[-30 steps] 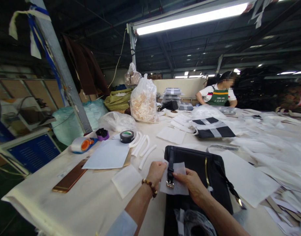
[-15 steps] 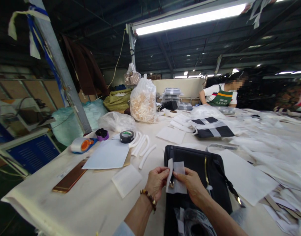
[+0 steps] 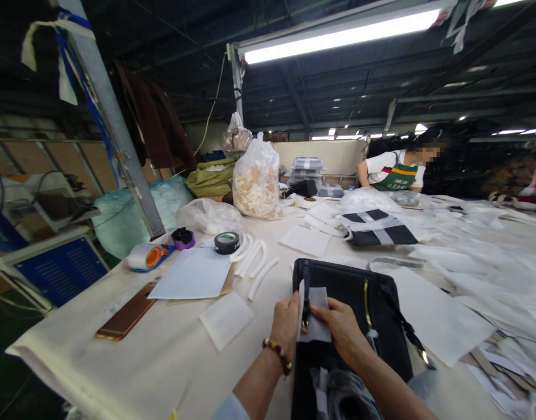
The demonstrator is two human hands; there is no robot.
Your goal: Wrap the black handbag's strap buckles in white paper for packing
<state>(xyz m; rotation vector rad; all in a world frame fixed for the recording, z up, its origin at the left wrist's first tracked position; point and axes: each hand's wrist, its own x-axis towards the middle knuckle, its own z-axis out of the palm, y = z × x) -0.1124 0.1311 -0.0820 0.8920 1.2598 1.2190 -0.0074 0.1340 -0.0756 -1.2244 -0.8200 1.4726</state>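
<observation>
A black bag with a gold zipper lies flat on the table in front of me. On its left side, a small white wrapping sheet sits around a black strap with a gold metal buckle. My left hand is closed on the sheet's raised left edge; its fingertips are partly hidden behind it. With thumb and fingers pinched, my right hand holds the sheet beside the strap. Clear plastic-wrapped material rests on the bag's lower part, under my right forearm.
To the left lie a brown phone-like slab, white sheets, black tape, a tape dispenser and curved white tubes. A wrapped black bag lies beyond. Across the table is a co-worker in a green apron.
My left hand has turned and moved slightly right, folding the sheet's left edge upright against the strap. My right hand has barely moved.
</observation>
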